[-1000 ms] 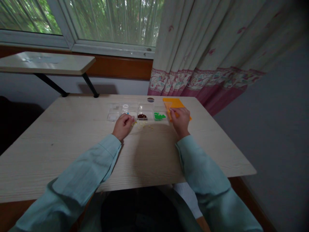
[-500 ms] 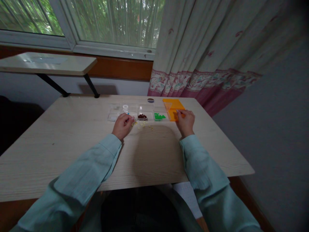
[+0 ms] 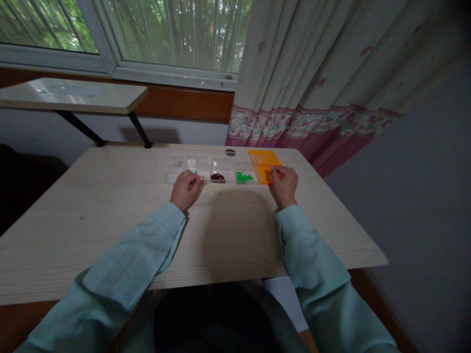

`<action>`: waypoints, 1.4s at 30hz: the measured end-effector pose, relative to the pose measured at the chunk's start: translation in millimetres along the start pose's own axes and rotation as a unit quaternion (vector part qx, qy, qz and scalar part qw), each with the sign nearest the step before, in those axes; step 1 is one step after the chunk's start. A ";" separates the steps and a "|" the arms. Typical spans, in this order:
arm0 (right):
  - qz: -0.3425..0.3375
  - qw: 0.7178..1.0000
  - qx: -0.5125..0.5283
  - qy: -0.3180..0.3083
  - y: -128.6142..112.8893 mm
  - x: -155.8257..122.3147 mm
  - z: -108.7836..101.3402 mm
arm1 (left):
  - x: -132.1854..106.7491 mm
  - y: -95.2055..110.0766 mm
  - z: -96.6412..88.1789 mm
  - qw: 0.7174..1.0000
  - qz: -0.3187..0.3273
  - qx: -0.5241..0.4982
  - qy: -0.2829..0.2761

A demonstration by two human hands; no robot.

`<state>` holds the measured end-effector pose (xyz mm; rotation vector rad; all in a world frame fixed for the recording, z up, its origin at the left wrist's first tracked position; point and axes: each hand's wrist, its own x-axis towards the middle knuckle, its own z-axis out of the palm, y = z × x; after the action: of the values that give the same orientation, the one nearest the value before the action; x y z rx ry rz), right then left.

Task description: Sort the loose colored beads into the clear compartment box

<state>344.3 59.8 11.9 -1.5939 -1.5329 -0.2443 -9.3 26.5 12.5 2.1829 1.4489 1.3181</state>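
Note:
My left hand (image 3: 187, 189) is closed in a pinch at the near edge of a clear compartment box, and what its fingers hold is too small to make out. Beside its fingertips, small yellow pieces (image 3: 220, 188) lie scattered on the table. The clear box (image 3: 222, 163) has dark brown pieces (image 3: 218, 178) in one front compartment and green pieces (image 3: 243, 177) in another. My right hand (image 3: 284, 185) is closed in a pinch over the near right part of an orange tray (image 3: 265, 159). Whatever lies between those fingers is hidden.
The wooden table (image 3: 121, 211) stretches to both sides. A raised white shelf (image 3: 110, 100) on black legs stands at the back left. A round dark disc (image 3: 230, 152) lies behind the box. A curtain (image 3: 287, 73) hangs beyond the table's back right edge.
Both hands stay nearly in place. My left fingertips have shifted very slightly left, and my right fingers a little to the right over the orange tray.

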 end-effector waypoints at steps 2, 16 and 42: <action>0.002 1.000 0.003 -0.002 0.5 0.2 0.4 | 0.1 -2.3 -0.5 0.999 0.022 0.028 -0.018; -0.005 1.000 0.004 0.001 -5.6 -0.9 0.3 | -4.0 -3.2 1.0 0.976 0.095 0.152 -0.125; -0.285 0.948 0.082 -0.118 -114.6 -45.8 8.5 | -5.1 15.6 17.1 0.991 0.004 -0.118 -0.068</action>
<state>229.8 15.5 27.2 -1.0465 -2.1253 -0.2386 13.1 19.4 9.0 2.0819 1.1723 1.2461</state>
